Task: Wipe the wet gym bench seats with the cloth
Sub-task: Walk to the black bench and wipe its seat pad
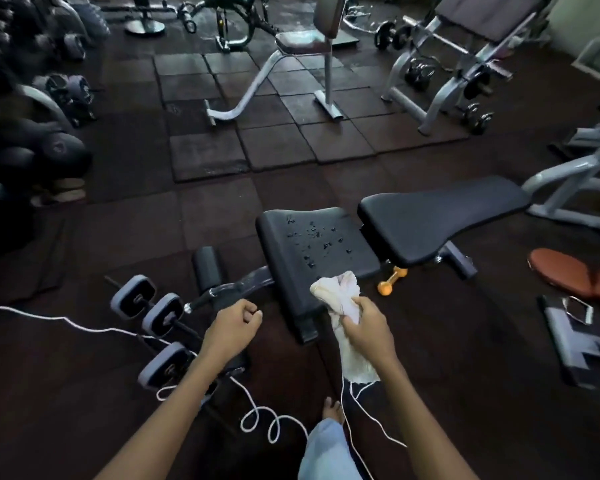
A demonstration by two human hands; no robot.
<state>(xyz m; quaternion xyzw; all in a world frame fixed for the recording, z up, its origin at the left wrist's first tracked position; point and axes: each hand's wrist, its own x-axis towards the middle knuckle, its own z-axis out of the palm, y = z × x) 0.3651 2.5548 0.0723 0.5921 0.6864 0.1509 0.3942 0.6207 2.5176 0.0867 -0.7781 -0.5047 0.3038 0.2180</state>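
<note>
A person stands over a black adjustable gym bench [388, 233] on a dark rubber-tiled floor [194, 216], seen from a head-worn camera looking down at both bare hands. The right hand [364, 322] is clenched around a bunched white cloth [340, 296], whose upper folds overlap the near right corner of the bench's seat pad [312, 251] while its loose end hangs below the fist; whether the cloth actually touches the pad cannot be told. The left hand [234, 323] is curled into a loose fist and grasps nothing, held just off the near left edge of the seat, above the bench's front frame.

Water droplets [314, 237] are scattered across the middle and far part of the seat pad. The longer back pad [440, 216] adjoins the seat's right-hand end and looks dry. Padded leg rollers [160, 313] stand at the bench's foot end, to the left of the left hand.

A small orange dumbbell [392, 280] lies on the floor beside the bench's near edge, under the gap between the two pads. A white cord [257, 417] loops over the floor by the person's bare foot [331, 408]. An upright seat on a grey frame [305, 46] stands well apart beyond the bench, and dark dumbbells [25, 154] line the floor's left edge. No containers are in view.
</note>
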